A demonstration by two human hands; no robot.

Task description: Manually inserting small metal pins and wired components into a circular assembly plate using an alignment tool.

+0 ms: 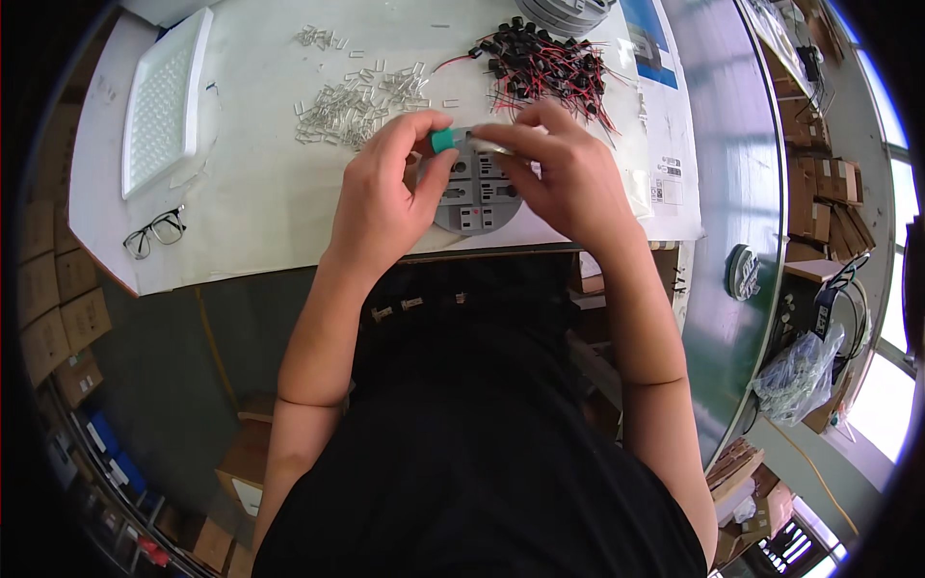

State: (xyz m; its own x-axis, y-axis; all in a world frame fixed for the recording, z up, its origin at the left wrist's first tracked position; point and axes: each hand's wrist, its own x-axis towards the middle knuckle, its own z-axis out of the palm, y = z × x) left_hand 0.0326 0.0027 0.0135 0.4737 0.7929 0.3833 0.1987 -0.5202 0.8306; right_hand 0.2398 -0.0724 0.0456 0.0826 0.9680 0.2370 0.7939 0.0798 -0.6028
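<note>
Between the thumb and index finger of my left hand [385, 188] is a small green cap-like piece [442, 141], held above the left part of a round grey fixture [447, 219]. My right hand [573, 173] hovers over the fixture's right side, its fingertips close to the green piece. Motion smears those fingers, and a pale sliver shows beneath them that I cannot make out. The fixture lies at the table's near edge and has rectangular blocks and slots on top. Both hands cover parts of it.
Beyond my hands lie a pile of U-shaped clear or metallic pieces [347, 111] and a heap of black round parts with red and black wires [540, 63]. A white tray [198, 96] and eyeglasses [154, 231] sit left. Stacked grey discs [564, 14] stand at the back.
</note>
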